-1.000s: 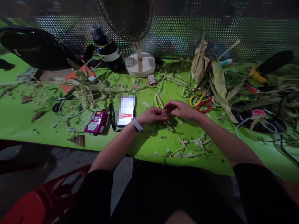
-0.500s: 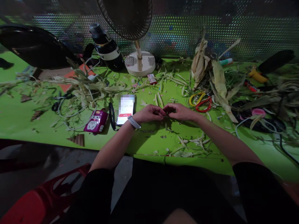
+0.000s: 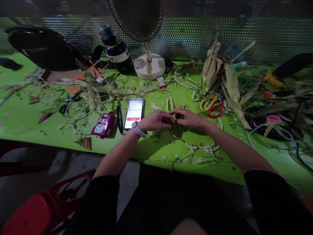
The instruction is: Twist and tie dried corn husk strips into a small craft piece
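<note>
My left hand, with a pale watch on its wrist, is closed over the green table, fingertips pinched together. My right hand meets it at the fingertips, also closed. Something small and thin shows just below the fingertips, too small to name. Thin husk strips lie just beyond my hands, and more scraps are scattered nearer the table's front edge. A lit phone lies left of my left hand. Red-and-yellow-handled scissors rest beyond my right forearm.
A fan and a black bottle stand at the back. Dried husks are piled at the right. A purple power socket with a cable is at the left. A red chair stands below the table at the left.
The whole view has shifted slightly, so the table's objects appear a little further right. My hands remain together at the fingertips, with a slight change in the fingers' pose.
</note>
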A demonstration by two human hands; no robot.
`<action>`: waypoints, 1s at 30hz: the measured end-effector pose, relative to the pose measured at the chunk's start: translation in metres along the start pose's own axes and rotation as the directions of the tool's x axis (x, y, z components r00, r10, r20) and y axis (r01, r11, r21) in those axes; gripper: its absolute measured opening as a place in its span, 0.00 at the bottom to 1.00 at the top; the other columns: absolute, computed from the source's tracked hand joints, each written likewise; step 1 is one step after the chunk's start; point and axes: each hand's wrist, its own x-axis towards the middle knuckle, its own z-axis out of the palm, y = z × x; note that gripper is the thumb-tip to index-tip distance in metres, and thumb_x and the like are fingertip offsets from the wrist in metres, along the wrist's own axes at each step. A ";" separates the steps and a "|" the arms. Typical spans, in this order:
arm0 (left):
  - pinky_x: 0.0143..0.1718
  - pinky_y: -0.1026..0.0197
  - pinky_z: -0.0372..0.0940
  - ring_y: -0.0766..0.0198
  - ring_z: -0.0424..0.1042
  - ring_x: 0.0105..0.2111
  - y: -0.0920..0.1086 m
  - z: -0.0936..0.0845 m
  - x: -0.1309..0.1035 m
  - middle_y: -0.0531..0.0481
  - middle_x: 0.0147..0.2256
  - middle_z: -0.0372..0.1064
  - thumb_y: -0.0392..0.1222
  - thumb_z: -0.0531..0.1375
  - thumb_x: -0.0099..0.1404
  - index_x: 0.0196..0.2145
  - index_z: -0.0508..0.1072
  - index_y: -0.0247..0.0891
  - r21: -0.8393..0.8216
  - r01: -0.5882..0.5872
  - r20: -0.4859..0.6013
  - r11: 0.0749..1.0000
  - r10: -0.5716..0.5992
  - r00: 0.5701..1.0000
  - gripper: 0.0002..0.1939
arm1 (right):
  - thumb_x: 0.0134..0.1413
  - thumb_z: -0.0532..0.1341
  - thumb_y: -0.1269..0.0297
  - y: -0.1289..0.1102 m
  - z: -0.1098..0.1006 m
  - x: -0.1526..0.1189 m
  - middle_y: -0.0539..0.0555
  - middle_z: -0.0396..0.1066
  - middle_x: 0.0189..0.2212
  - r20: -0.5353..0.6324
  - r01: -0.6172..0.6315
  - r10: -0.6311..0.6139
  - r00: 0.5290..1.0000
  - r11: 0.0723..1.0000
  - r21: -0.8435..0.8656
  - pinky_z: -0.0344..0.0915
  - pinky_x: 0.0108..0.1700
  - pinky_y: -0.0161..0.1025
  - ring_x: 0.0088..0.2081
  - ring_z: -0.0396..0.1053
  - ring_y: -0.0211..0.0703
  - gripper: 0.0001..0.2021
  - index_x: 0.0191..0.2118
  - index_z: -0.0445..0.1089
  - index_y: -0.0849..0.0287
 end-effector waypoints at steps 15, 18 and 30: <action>0.37 0.64 0.68 0.69 0.74 0.29 -0.014 0.008 -0.020 0.48 0.29 0.76 0.42 0.71 0.45 0.31 0.76 0.32 -0.596 0.163 -0.077 0.786 -0.258 0.963 0.15 | 0.44 0.55 0.76 -0.011 0.006 -0.002 0.52 0.73 0.34 0.042 -0.119 0.114 0.993 0.983 0.138 0.65 0.40 0.38 0.35 0.70 0.38 0.21 0.47 0.67 0.61; 0.35 0.65 0.68 0.70 0.73 0.27 -0.017 0.009 -0.016 0.49 0.27 0.75 0.41 0.72 0.42 0.29 0.75 0.31 -0.666 0.205 -0.043 0.717 -0.312 0.949 0.17 | 0.44 0.55 0.76 -0.011 0.008 -0.004 0.51 0.72 0.32 0.028 -0.120 0.117 0.993 0.980 0.159 0.65 0.40 0.38 0.34 0.69 0.37 0.19 0.45 0.67 0.61; 0.37 0.66 0.66 0.70 0.73 0.27 -0.014 0.013 -0.019 0.50 0.27 0.75 0.41 0.72 0.44 0.33 0.75 0.31 -0.685 0.140 -0.191 0.715 -0.361 0.913 0.18 | 0.45 0.60 0.71 -0.006 0.007 -0.005 0.52 0.71 0.35 0.007 -0.013 0.013 1.000 0.998 0.069 0.65 0.42 0.40 0.37 0.68 0.40 0.14 0.42 0.68 0.60</action>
